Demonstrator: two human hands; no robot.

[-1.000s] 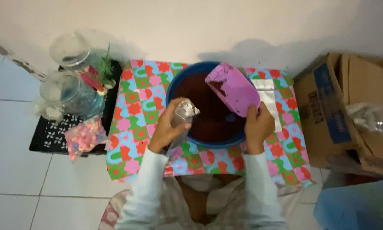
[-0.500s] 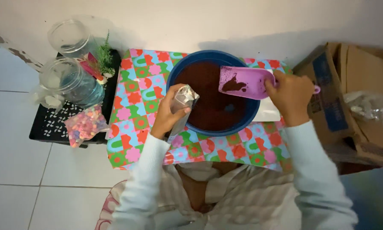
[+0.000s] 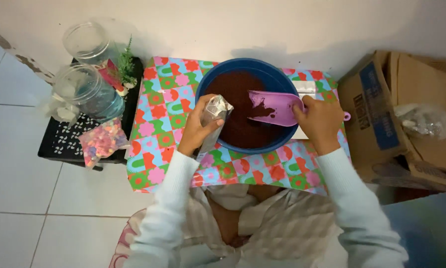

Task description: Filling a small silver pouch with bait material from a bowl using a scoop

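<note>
A blue basin (image 3: 210, 85) filled with dark brown powder (image 3: 238, 94) stands on a small table with a bright patterned cover (image 3: 166, 106). My left hand (image 3: 197, 130) grips a silver foil pouch (image 3: 214, 113), held upright at the basin's left rim with its mouth open. My right hand (image 3: 321, 120) holds a purple plastic scoop (image 3: 275, 106) by its handle, lying level over the powder with a little brown powder inside. The scoop's open end points toward the pouch, a short gap apart.
On a black stool (image 3: 64, 144) at the left are two clear glass jars (image 3: 88, 92), a small green plant (image 3: 126, 64) and a bag of coloured beads (image 3: 100, 141). Open cardboard boxes (image 3: 381, 114) sit at the right. A flat white pouch (image 3: 306, 89) lies behind the basin.
The scoop has gone from tipped up above the basin, to out at the right, and now lies low over the powder near the pouch. The left hand kept the pouch at the rim.
</note>
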